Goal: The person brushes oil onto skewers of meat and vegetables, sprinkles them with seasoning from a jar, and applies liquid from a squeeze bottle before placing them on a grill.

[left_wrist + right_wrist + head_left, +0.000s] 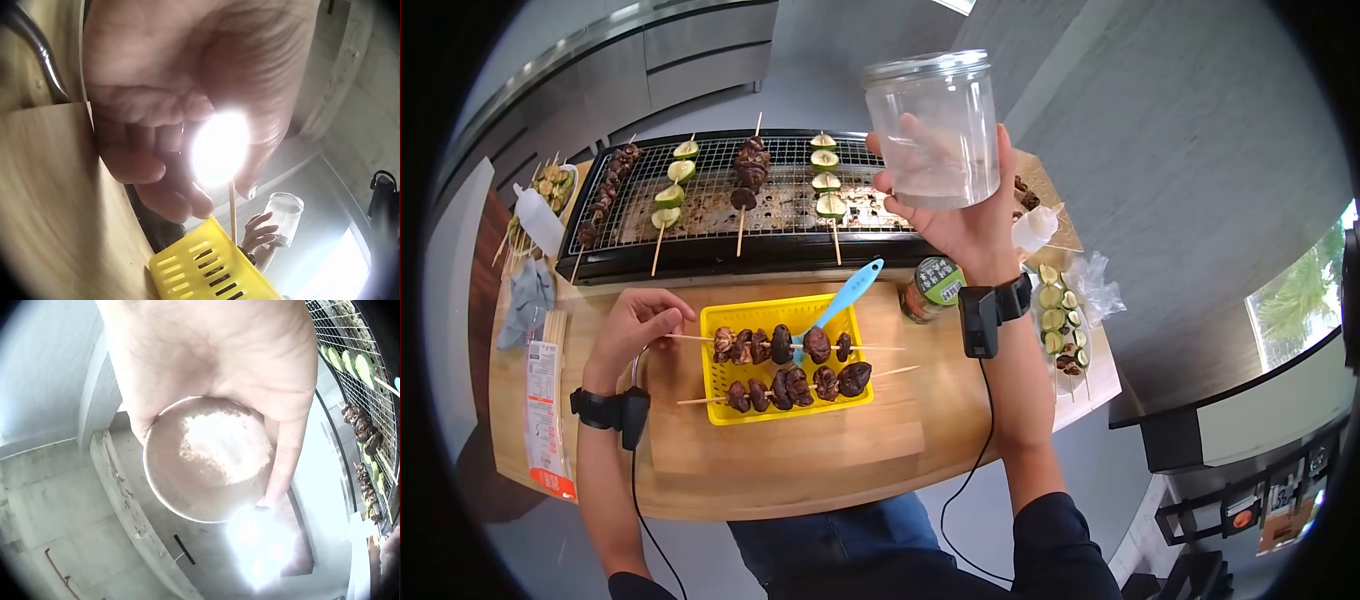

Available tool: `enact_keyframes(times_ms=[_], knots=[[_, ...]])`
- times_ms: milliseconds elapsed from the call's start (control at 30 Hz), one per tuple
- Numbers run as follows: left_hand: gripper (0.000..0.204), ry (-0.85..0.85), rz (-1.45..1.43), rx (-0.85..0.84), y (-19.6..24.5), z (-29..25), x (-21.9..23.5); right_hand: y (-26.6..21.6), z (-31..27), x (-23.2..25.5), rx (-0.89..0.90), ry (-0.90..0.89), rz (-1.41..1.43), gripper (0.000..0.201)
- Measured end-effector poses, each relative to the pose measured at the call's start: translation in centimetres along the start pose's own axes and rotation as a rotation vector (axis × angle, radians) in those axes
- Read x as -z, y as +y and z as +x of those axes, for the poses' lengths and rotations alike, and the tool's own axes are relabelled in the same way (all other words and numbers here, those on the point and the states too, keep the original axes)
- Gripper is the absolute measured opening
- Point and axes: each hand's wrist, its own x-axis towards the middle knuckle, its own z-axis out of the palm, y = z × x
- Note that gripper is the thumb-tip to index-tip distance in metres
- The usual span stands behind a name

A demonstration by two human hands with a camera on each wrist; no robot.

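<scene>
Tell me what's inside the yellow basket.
Two skewers lie across the basket; a blue utensil reaches in, its lower end partly hidden by the upper skewer. The bottom directly beneath the skewers is covered.

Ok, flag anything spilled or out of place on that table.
No spill stands out. The blue utensil lies with the two skewers in the yellow basket, its handle jutting past the rim; it looks slightly stray among the food.
</scene>
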Motion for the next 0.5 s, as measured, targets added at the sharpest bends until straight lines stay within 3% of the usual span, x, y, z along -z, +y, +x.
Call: enact_keyframes(times_ms=[67,133,233,300,367,500], knots=[[0.034,-0.021,-0.072,-0.023,-0.4,-0.1,0.1,0.2,0.0,-0.1,-0.02,-0.003,-0.069,0.088],[0.037,-0.038,-0.145,-0.047,-0.3,-0.3,0.2,0.2,-0.1,-0.5,0.049,0.106,-0.23,0.086],[0.042,-0.082,-0.236,-0.086,-0.1,-0.4,-0.2,-0.5,-0.1,0.5,0.11,0.129,-0.142,0.08],[0.04,-0.137,-0.187,-0.096,-0.2,-0.4,0.0,-0.7,0.1,0.4,0.115,0.149,-0.276,0.07],[0.033,-0.117,-0.204,-0.05,0.0,-0.4,-0.1,-0.7,0.4,1.1,0.107,0.525,-0.703,0.062],[0.023,-0.128,-0.173,-0.023,0.1,-0.3,-0.1,-0.7,0.5,2.4,0.092,0.609,-0.629,0.057]])
